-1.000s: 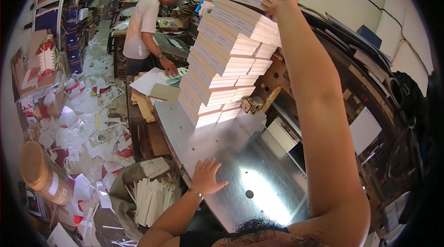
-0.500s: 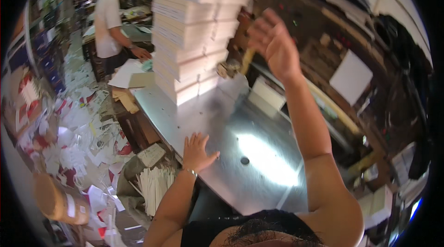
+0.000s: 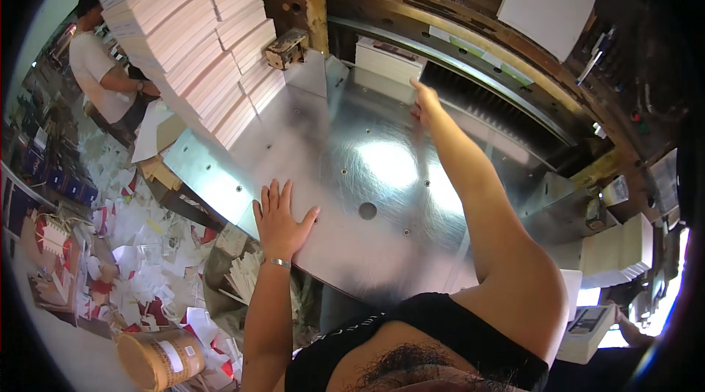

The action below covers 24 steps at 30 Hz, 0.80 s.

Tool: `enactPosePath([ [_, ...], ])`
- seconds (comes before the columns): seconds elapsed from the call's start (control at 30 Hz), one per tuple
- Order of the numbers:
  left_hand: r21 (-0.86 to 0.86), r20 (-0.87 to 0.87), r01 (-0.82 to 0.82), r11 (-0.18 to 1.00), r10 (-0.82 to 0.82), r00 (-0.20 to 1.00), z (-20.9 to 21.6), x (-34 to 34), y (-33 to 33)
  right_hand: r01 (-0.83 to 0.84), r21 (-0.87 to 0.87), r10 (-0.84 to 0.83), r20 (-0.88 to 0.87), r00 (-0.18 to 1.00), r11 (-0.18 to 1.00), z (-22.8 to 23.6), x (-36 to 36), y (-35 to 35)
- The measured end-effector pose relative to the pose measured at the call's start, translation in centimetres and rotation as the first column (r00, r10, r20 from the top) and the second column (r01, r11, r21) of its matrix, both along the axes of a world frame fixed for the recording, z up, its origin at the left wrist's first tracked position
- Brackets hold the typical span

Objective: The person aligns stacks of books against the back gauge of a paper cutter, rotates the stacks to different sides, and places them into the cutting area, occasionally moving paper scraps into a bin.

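Probably too far off for a collision, well left of the left hand: a co-worker (image 3: 95,61) in a pale shirt. Left of the left wrist, lower down, paper scraps (image 3: 136,227) across the floor; likely to slide underfoot on a sideways step. Closer to that wrist, a sack of paper strips (image 3: 246,274); might spill if kicked. Ahead and left of the left hand, a tall book stack (image 3: 198,47) with uneven layers, top cut off from view; could shed a layer or topple after a jolt or a brush from a forearm. Left hand (image 3: 280,229) flat on the metal bench (image 3: 338,245) near its front edge, fingers and thumb spread, gripping nothing; could skid on smooth metal under a sudden lean. Just beyond and left of the right hand, a white paper block (image 3: 389,61); could skew from an uneven nudge. Right hand (image 3: 426,102) stretched forward, fingers apart and loosely bent, nothing visibly pinched; cannot tell about contact with the block. Right of those fingers, a dark toothed slot (image 3: 496,109); could scrape knuckles on a careless sweep.
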<state>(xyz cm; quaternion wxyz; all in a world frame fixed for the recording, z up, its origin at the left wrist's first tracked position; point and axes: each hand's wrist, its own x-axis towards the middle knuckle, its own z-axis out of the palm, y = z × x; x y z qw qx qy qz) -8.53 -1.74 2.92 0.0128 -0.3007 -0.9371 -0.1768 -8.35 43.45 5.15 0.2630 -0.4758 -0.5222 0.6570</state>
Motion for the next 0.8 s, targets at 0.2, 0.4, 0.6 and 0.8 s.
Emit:
enactPosePath([
  [0.2, 0.002, -0.037, 0.014, 1.000, -0.014, 0.999, 0.1, 0.0, 0.2, 0.096, 0.165, -0.094, -0.020, 0.995, 0.982, -0.6, -6.2, 3.8],
  [0.4, -0.006, -0.044, 0.011, 1.000, -0.011, 0.999, 0.4, -0.2, 0.2, 0.332, 0.014, -0.329, -0.108, 0.938, 0.943, 1.5, -7.5, 4.4],
  [0.6, -0.001, -0.040, 0.014, 1.000, -0.014, 0.999, 0.3, -0.3, 0.6, 0.412, 0.000, -0.411, -0.072, 0.909, 0.911, 1.6, -7.9, 4.0],
  [0.8, 0.034, -0.048, 0.017, 0.999, -0.015, 0.999, 0.1, -0.2, 0.0, 0.442, 0.004, -0.440, 0.104, 0.892, 0.897, 2.3, -8.6, 3.9],
])
